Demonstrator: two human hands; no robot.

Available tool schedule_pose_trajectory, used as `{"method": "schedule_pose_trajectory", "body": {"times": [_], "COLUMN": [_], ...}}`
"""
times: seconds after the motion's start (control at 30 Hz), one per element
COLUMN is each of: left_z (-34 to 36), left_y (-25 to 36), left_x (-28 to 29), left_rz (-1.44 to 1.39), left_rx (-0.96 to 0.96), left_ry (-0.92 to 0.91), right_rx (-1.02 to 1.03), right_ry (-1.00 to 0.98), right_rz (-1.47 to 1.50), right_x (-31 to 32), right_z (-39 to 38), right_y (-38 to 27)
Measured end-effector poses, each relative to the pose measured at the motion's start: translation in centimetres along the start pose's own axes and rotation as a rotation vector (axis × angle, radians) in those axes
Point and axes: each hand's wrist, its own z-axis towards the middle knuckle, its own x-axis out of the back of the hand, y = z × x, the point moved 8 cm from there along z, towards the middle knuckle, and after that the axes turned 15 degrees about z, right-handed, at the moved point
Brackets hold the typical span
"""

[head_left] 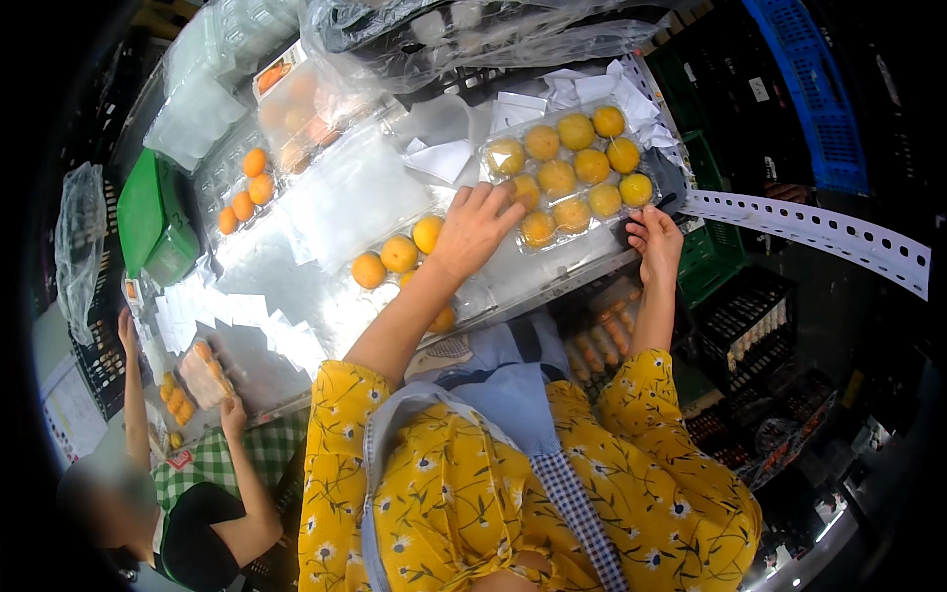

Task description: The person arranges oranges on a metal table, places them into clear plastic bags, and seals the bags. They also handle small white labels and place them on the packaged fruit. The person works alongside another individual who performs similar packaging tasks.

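A clear plastic clamshell (pixel 566 170) holds rows of yellow-orange fruits at the upper right of the steel table. My left hand (pixel 477 222) has its bent fingers on this box's left side, over the fruit there. At the box's lower right corner, my right hand (pixel 653 237) grips the edge between thumb and fingers. Just left of my left wrist, another group of yellow-orange fruits (pixel 399 254) lies in clear plastic, partly hidden under my forearm. Between the two groups and farther back are white paper slips (pixel 437 158).
Stacked clear clamshells (pixel 202 94), plastic bags (pixel 483 30), smaller orange fruits (pixel 258 189) and a green box (pixel 148 212) cover the back and left. A co-worker (pixel 232 518) handles a fruit pack lower left. Crates (pixel 735 326) and a perforated white strip (pixel 809 227) are at the right.
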Motion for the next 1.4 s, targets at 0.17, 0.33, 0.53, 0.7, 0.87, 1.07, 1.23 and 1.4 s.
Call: {"method": "schedule_pose_trajectory", "body": {"times": [0.17, 0.33, 0.53, 0.7, 0.87, 1.07, 1.23, 1.4], "left_z": [-0.3, -0.6, -0.7, -1.1, -1.7, -1.6, -1.4, 0.7], "left_y": [0.1, 0.2, 0.6, 0.5, 1.5, 1.2, -0.2, -4.4], "left_x": [0.6, 0.9, 2.7, 3.1, 2.1, 1.7, 3.4, 0.5], "left_rz": [-0.098, -0.112, -0.173, -0.189, -0.138, -0.101, -0.195, -0.540], "left_rx": [0.154, 0.148, 0.051, 0.110, 0.107, 0.076, 0.118, 0.497], "left_ry": [-0.111, -0.011, 0.148, 0.183, 0.232, 0.197, 0.263, -0.563], "right_rx": [-0.154, -0.184, -0.179, 0.120, 0.976, 0.859, 1.087, 0.624], "right_ry": [-0.108, -0.163, -0.175, -0.191, -0.584, -0.838, -0.778, -0.956], "right_rz": [-0.140, -0.165, -0.382, -0.632, -0.800, -0.899, -0.349, 0.260], "right_x": [-1.3, -1.8, -1.9, -4.9, -19.5, -30.5, -27.4, -17.5], "right_z": [-0.8, -1.0, -2.4, -5.5, -10.5, -7.5, -14.2, -12.1], "right_y": [-0.2, 0.5, -0.5, -6.3, -9.6, -2.1, -10.5, -17.5]}}
